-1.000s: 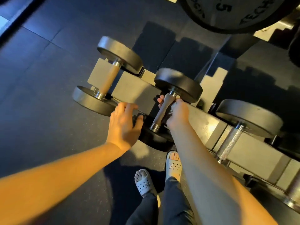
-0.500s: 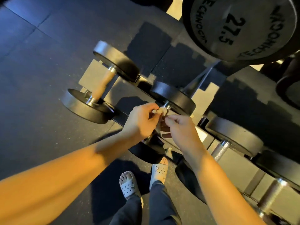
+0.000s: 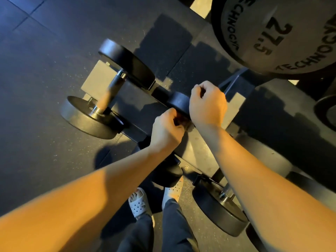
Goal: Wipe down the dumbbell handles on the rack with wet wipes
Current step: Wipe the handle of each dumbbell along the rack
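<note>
The middle dumbbell lies across the low grey rack (image 3: 198, 153), its far head (image 3: 179, 104) and near head (image 3: 169, 173) partly showing. My left hand (image 3: 167, 130) is closed around this dumbbell's handle, which is hidden under the fingers. My right hand (image 3: 207, 104) is curled into a fist over the far head. I see no wet wipe clearly; only a pale scrap (image 3: 189, 126) shows between the two hands. To the left, another dumbbell rests with its bare knurled handle (image 3: 112, 91) exposed.
A large black dumbbell head marked 27.5 (image 3: 272, 37) hangs on the upper tier at top right. A third dumbbell's near head (image 3: 218, 211) sits at lower right under my right forearm. My feet in white clogs (image 3: 139, 202) stand on dark rubber floor (image 3: 45, 70).
My left hand has left the near head and closed on the middle handle. My right hand has left the handle and risen to the far head. The small white wipe pinched earlier has gone out of sight.
</note>
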Demonstrator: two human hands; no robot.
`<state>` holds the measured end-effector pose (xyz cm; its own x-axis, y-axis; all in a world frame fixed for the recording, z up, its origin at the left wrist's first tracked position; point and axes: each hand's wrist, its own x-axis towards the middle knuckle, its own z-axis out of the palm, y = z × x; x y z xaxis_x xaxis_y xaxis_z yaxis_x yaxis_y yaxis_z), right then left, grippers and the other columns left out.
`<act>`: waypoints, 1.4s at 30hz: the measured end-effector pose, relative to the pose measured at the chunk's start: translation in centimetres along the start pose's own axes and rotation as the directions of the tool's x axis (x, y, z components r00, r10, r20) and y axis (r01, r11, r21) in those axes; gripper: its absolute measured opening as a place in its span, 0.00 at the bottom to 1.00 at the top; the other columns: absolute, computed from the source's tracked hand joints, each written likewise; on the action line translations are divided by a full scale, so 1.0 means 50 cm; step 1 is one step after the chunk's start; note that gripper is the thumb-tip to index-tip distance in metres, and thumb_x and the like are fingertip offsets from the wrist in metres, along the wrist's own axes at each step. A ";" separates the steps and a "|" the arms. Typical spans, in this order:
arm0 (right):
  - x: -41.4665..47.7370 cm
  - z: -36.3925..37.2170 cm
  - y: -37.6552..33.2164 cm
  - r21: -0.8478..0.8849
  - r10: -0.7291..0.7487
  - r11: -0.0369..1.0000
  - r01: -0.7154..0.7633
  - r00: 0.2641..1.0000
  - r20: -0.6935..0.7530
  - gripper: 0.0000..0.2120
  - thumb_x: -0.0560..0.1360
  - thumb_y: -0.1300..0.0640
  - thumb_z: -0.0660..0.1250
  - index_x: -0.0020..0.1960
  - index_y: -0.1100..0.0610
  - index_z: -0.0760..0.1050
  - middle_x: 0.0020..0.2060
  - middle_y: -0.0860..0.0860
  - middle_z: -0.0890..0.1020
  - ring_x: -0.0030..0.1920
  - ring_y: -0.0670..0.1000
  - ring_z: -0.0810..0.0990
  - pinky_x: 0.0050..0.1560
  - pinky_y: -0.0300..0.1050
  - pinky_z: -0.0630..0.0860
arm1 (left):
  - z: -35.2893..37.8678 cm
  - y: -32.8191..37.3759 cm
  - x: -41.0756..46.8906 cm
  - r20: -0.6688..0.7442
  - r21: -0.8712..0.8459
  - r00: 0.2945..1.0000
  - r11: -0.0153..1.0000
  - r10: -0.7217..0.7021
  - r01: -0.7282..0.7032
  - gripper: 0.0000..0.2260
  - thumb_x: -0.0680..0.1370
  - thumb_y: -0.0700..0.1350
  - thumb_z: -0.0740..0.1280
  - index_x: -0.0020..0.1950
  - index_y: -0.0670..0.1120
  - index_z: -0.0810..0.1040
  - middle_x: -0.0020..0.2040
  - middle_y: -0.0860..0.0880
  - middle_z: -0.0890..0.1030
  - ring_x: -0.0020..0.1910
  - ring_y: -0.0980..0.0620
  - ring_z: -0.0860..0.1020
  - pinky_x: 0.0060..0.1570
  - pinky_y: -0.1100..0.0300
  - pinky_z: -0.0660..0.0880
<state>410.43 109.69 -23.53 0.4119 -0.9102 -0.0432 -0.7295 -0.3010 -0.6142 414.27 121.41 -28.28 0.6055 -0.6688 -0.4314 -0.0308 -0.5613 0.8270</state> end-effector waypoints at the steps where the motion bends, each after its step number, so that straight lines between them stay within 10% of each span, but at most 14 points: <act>1: -0.001 -0.002 0.003 0.007 -0.012 1.000 0.012 1.000 0.001 0.12 0.81 0.56 0.62 0.41 0.54 0.77 0.32 0.50 0.79 0.33 0.51 0.79 0.38 0.53 0.80 | 0.001 -0.003 0.007 0.025 -0.017 1.000 1.000 -0.008 0.009 0.09 0.79 0.38 0.70 0.54 0.52 0.79 0.44 0.56 0.85 0.45 0.61 0.84 0.49 0.57 0.83; 6: 0.005 0.000 0.000 -0.050 -0.015 0.999 0.018 0.998 0.056 0.10 0.79 0.57 0.62 0.40 0.54 0.76 0.31 0.48 0.77 0.32 0.50 0.77 0.36 0.51 0.77 | -0.011 -0.010 0.025 0.092 -0.246 0.980 0.950 -0.176 0.193 0.03 0.81 0.48 0.71 0.53 0.52 0.81 0.49 0.50 0.86 0.47 0.53 0.85 0.48 0.54 0.83; 13: 0.009 0.003 0.007 -0.119 -0.053 0.991 0.063 0.994 0.091 0.10 0.79 0.57 0.59 0.41 0.53 0.74 0.32 0.45 0.75 0.33 0.47 0.74 0.33 0.45 0.71 | -0.021 -0.013 0.068 0.492 -0.472 0.741 0.576 -0.456 0.668 0.10 0.85 0.43 0.61 0.62 0.41 0.77 0.48 0.40 0.87 0.51 0.43 0.84 0.63 0.44 0.79; 18: 0.011 0.001 -0.002 -0.166 0.009 0.986 0.009 0.994 0.108 0.11 0.79 0.57 0.59 0.39 0.53 0.72 0.32 0.47 0.75 0.33 0.49 0.74 0.35 0.48 0.72 | -0.026 0.021 0.066 0.329 -0.265 0.811 0.778 -0.483 0.570 0.07 0.84 0.45 0.64 0.58 0.44 0.79 0.44 0.45 0.84 0.36 0.53 0.84 0.36 0.58 0.79; 23: 0.007 0.000 -0.012 -0.150 0.030 0.989 -0.015 0.995 0.097 0.11 0.79 0.57 0.59 0.39 0.55 0.74 0.33 0.49 0.77 0.35 0.52 0.77 0.40 0.58 0.78 | -0.017 0.007 0.000 0.087 -0.033 0.991 0.994 -0.103 0.106 0.07 0.79 0.43 0.72 0.55 0.51 0.81 0.48 0.56 0.82 0.45 0.61 0.80 0.44 0.67 0.76; 28: 0.008 -0.002 -0.010 -0.176 0.022 0.984 -0.003 0.994 0.108 0.11 0.79 0.56 0.58 0.39 0.55 0.73 0.32 0.49 0.76 0.34 0.51 0.75 0.37 0.54 0.76 | -0.003 -0.005 -0.002 0.021 0.318 0.988 0.936 0.155 -0.154 0.11 0.78 0.45 0.73 0.60 0.50 0.79 0.54 0.57 0.74 0.52 0.58 0.75 0.51 0.64 0.74; 31: 0.008 -0.003 -0.007 -0.186 0.023 0.983 -0.001 0.993 0.116 0.12 0.79 0.57 0.58 0.38 0.54 0.71 0.32 0.49 0.74 0.33 0.49 0.72 0.34 0.47 0.70 | -0.016 -0.009 0.014 0.076 -0.053 0.996 0.998 -0.039 0.044 0.06 0.78 0.48 0.73 0.54 0.51 0.81 0.52 0.54 0.81 0.49 0.58 0.81 0.45 0.67 0.77; 34: 0.009 -0.001 -0.006 -0.169 0.019 0.986 -0.001 0.994 0.103 0.12 0.79 0.57 0.58 0.38 0.55 0.72 0.32 0.50 0.75 0.34 0.52 0.76 0.37 0.52 0.74 | -0.042 -0.021 0.037 0.284 -0.371 0.900 0.828 -0.331 0.421 0.03 0.81 0.44 0.70 0.54 0.47 0.82 0.54 0.47 0.83 0.50 0.52 0.82 0.47 0.58 0.79; 38: 0.007 0.000 -0.009 -0.169 0.021 0.986 -0.004 0.994 0.104 0.12 0.79 0.57 0.58 0.38 0.55 0.72 0.31 0.51 0.75 0.34 0.54 0.77 0.39 0.56 0.77 | -0.060 -0.057 0.072 0.519 -0.440 0.740 0.609 -0.428 0.660 0.09 0.82 0.37 0.65 0.61 0.45 0.80 0.58 0.41 0.80 0.53 0.46 0.81 0.47 0.53 0.80; 42: 0.009 -0.002 -0.014 -0.186 0.041 0.982 -0.021 0.994 0.105 0.12 0.79 0.56 0.57 0.39 0.55 0.73 0.32 0.50 0.76 0.35 0.52 0.77 0.41 0.57 0.79 | -0.044 -0.034 0.079 0.381 -0.248 0.824 0.812 -0.419 0.528 0.13 0.81 0.37 0.66 0.64 0.48 0.80 0.57 0.45 0.82 0.51 0.50 0.82 0.43 0.57 0.81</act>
<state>411.08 109.49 -23.04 0.4368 -0.8868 -0.1508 -0.8269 -0.3298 -0.4555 418.45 120.77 -30.59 0.2085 -0.5015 -0.8397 0.4924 -0.6879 0.5331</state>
